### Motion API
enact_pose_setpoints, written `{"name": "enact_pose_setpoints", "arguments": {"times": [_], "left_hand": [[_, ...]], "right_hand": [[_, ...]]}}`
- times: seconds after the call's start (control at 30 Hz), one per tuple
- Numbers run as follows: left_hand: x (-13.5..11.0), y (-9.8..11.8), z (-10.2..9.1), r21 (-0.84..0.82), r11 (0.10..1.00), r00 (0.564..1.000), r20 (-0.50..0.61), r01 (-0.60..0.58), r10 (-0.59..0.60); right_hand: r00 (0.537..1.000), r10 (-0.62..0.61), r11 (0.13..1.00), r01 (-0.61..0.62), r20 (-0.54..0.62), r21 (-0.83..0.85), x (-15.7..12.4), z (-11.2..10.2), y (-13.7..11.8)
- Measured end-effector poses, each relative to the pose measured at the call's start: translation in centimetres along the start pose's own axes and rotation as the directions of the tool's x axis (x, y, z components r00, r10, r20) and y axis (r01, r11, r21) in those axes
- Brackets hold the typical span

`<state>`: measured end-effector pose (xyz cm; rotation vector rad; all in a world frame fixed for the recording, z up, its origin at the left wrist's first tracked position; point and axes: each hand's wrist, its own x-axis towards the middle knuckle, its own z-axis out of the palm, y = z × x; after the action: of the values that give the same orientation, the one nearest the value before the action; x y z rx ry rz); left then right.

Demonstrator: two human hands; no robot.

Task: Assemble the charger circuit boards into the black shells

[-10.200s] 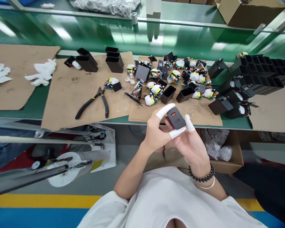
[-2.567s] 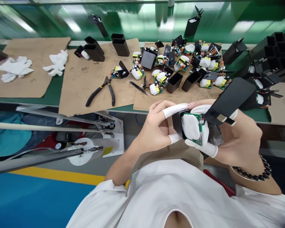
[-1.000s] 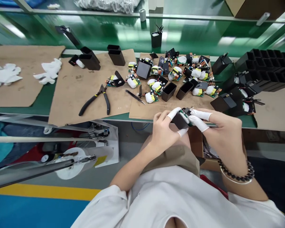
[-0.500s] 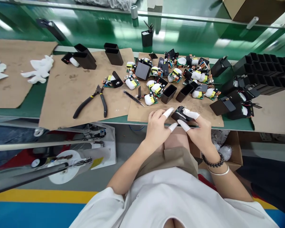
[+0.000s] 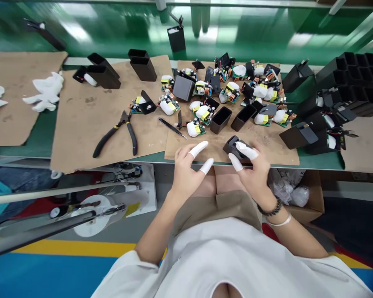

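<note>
The left hand (image 5: pixel 186 171) has just drawn away from the small black rectangular plastic case (image 5: pixel 228 146), which now sits in the right hand (image 5: pixel 255 171) alone, so at this instant only one hand steadies it. The right fingers pinch it over the near edge of the brown cardboard sheet (image 5: pixel 216 145); whether it touches the cardboard is unclear. The left fingers are spread, with nothing between them. Each hand shows two white finger covers (image 5: pixel 199 149). On the green tabletop (image 5: pixel 40 136), counting gives one black-handled cutter (image 5: pixel 124 119), one dark slim tweezer (image 5: pixel 173 128), one grey rectangular case (image 5: pixel 184 88), two hollow black sleeves (image 5: pixel 220 121) just beyond the right hand, and two crumpled white cloths (image 5: pixel 48 92) at the far left. The green circuit boards with white and yellow parts (image 5: pixel 195 129) overlap too much to count surely.
</note>
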<state>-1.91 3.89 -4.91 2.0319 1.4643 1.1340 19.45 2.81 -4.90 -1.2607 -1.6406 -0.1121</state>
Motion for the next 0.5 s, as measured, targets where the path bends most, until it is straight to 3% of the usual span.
{"name": "enact_pose_setpoints", "arguments": {"times": [0.07,0.17,0.3,0.5], "left_hand": [[0.2,1.0,1.1,-0.029,0.999,0.996,0.086,-0.018,0.02],[0.6,2.5,3.2,-0.055,0.998,0.984,0.176,-0.021,0.03],[1.3,3.7,5.2,-0.055,0.997,0.992,0.122,0.051,-0.044],[1.4,3.7,5.3,-0.072,0.997,0.999,0.051,0.022,-0.019]], "right_hand": [[0.996,0.03,1.0,-0.03,0.08,0.002,-0.4,0.2,-0.3],[0.967,0.15,0.981,-0.172,0.206,0.091,-0.4,-0.5,-0.4],[0.917,0.201,0.93,-0.289,0.345,0.227,0.6,-2.6,0.2],[0.927,0.168,0.934,-0.259,0.336,0.247,0.9,-3.0,0.7]]}}
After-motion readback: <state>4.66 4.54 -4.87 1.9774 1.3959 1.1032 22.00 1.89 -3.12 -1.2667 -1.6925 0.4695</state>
